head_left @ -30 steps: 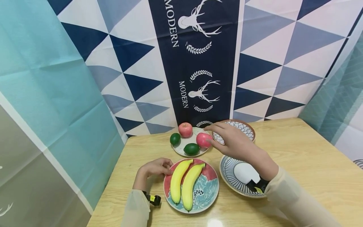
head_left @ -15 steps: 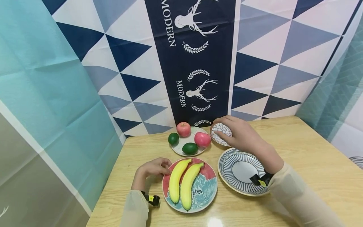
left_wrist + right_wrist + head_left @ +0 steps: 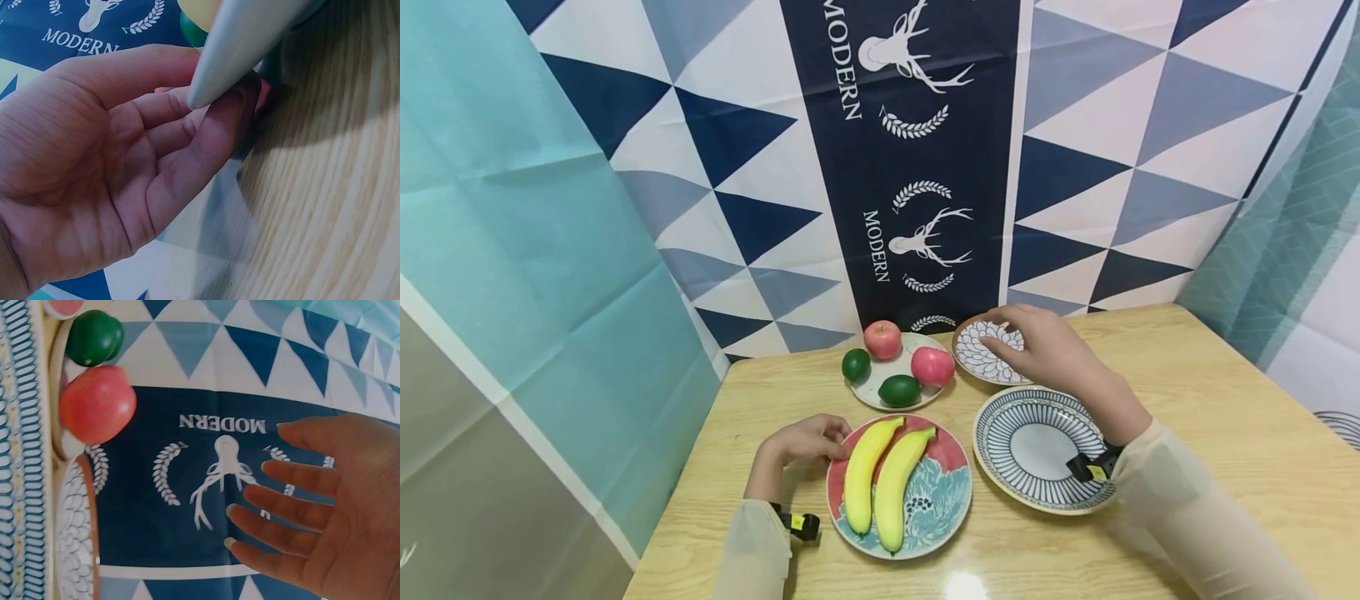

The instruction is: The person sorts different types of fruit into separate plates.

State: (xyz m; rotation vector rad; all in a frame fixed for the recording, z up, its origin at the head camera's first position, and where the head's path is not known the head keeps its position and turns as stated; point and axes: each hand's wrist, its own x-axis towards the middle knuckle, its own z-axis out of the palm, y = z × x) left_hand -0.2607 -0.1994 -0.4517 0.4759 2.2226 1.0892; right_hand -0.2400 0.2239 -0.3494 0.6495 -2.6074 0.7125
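My left hand (image 3: 808, 439) grips the left rim of a red and teal plate (image 3: 951, 492); in the left wrist view the plate's edge (image 3: 244, 44) passes between thumb and fingers. Two yellow bananas (image 3: 898, 492) lie side by side on it. Above a brown-rimmed patterned plate (image 3: 988, 354), my right hand (image 3: 1048, 346) hovers, holding nothing; its fingers spread in the right wrist view. Left of it, a pale plate (image 3: 887, 372) carries a red apple (image 3: 883, 340), a pinkish apple (image 3: 932, 367) and two dark green oval fruits (image 3: 899, 390).
A blue-and-white striped plate (image 3: 1037, 454) stands right of the banana plate, partly under my right forearm. The wooden table (image 3: 1210, 417) meets a patterned cloth backdrop (image 3: 1067, 183) behind the dishes. A teal and grey cloth (image 3: 550, 275) hangs along the left side.
My right hand has moved right, away from the pinkish apple, to over the brown-rimmed plate. The left hand keeps its hold on the banana plate. The head view has shifted slightly.
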